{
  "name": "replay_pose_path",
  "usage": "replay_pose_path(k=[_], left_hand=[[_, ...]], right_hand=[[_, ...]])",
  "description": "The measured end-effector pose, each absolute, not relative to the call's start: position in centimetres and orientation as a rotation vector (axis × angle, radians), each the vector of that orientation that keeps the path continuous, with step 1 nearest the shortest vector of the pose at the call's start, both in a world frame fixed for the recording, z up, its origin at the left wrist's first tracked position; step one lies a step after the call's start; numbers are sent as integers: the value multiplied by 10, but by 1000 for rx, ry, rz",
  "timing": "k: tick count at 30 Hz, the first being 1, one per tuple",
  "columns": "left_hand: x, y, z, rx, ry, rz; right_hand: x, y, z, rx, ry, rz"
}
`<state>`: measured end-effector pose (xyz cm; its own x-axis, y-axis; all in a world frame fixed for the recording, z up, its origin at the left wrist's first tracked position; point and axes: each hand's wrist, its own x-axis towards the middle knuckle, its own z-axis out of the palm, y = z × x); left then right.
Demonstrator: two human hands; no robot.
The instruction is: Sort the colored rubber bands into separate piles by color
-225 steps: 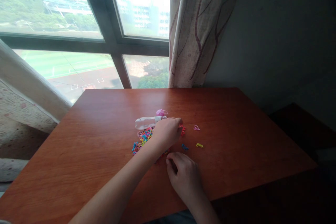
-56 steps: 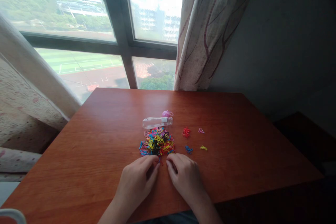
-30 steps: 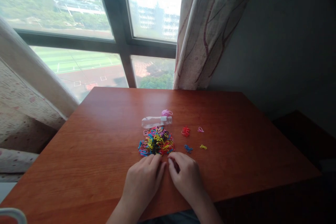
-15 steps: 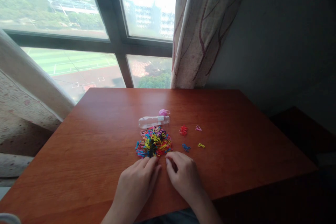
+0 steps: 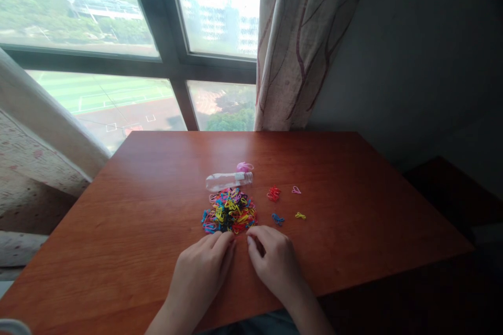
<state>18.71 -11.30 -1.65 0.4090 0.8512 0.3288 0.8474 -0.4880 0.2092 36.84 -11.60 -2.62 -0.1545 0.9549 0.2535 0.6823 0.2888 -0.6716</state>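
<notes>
A heap of small multicoloured rubber bands [image 5: 230, 212] lies on the table in front of me. At its near left edge, my left hand [image 5: 204, 264] has thumb and forefinger pressed together. My right hand [image 5: 273, 259] is curled at the near right edge, its thumb and forefinger tips meeting in a pinch. Whatever is between the fingertips of either hand is too small to make out. To the right of the heap are a red cluster of bands [image 5: 274, 193], a few blue bands [image 5: 277, 219], a yellow band [image 5: 301, 215] and a pink band [image 5: 296, 190].
Behind the heap, a clear plastic bottle [image 5: 226, 181] lies on its side, its neck pointing right. A pink looped item [image 5: 244, 167] is just beyond it. The brown wooden table [image 5: 353, 209] reaches the window and curtain [image 5: 298, 42]. A white rounded rim [image 5: 13, 326] shows at bottom left.
My left hand has drawn slightly left, widening the gap between the two hands. My right hand stays nearly in place. The sorted bands have not moved on the table; the view has shifted slightly.
</notes>
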Motion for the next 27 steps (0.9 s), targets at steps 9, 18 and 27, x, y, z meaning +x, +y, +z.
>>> replay_pose_path(k=[9, 18, 27], left_hand=[[196, -92, 1, 2486, 1596, 805], [261, -17, 37, 2551, 1531, 370], [271, 2, 32, 2579, 1384, 296]], right_hand=[[368, -116, -23, -1463, -1925, 536], [369, -115, -27, -1475, -1896, 574], [368, -115, -29, -1451, -1884, 564]])
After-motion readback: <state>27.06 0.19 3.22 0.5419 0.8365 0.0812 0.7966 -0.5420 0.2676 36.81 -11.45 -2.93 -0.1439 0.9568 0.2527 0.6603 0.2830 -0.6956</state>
